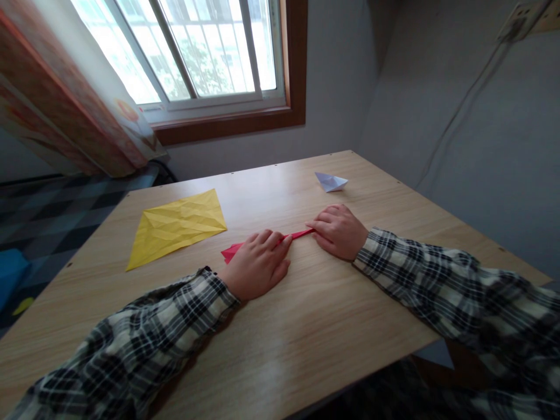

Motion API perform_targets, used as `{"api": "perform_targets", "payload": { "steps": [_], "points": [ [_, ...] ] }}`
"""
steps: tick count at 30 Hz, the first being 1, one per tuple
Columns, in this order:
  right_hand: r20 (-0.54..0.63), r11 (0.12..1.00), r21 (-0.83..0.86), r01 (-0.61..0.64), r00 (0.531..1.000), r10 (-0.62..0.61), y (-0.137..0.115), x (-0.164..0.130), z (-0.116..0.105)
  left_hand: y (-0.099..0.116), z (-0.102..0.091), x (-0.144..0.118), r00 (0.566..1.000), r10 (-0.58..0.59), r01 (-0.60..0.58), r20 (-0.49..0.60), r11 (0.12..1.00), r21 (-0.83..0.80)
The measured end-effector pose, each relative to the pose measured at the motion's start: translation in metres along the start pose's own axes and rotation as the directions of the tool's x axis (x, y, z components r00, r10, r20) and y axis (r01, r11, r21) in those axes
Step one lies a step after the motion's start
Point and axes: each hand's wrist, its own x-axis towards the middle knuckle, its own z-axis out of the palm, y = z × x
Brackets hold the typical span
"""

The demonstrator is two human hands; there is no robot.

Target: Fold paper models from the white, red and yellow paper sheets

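Observation:
A narrow folded strip of red paper (301,234) lies on the wooden table, widening to a pointed, layered end at its left. Across its middle rests my left hand (259,263), fingers together and pressing the paper down, so much of it is covered. My right hand (338,232) is closed over the thin right end, with curled fingers hiding the tip. Between the two hands a short, thin stretch of red shows.
A creased yellow sheet of paper (179,226) lies flat to the left. Toward the far right edge of the table (280,350) sits a small white paper boat (331,182). A pale paper triangle (436,353) shows below the near right edge, under my right sleeve.

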Motion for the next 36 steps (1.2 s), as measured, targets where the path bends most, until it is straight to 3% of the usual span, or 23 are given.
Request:
{"api": "perform_targets", "payload": {
  "steps": [8, 27, 36],
  "points": [
    [0.042, 0.998, 0.004, 0.059, 0.997, -0.059, -0.003, 0.001, -0.002, 0.000, 0.000, 0.000, 1.000, -0.002, 0.002, 0.007, 1.000, -0.002],
    [0.129, 0.995, -0.099, -0.032, 0.991, 0.045, -0.015, 0.002, -0.020, 0.001, -0.004, -0.002, 1.000, 0.002, -0.002, -0.005, 1.000, 0.006],
    [0.172, 0.980, -0.184, -0.072, 0.980, 0.104, -0.026, 0.000, -0.017, 0.001, -0.004, -0.002, 1.000, 0.008, -0.008, -0.012, 1.000, 0.007]
  ]
}}
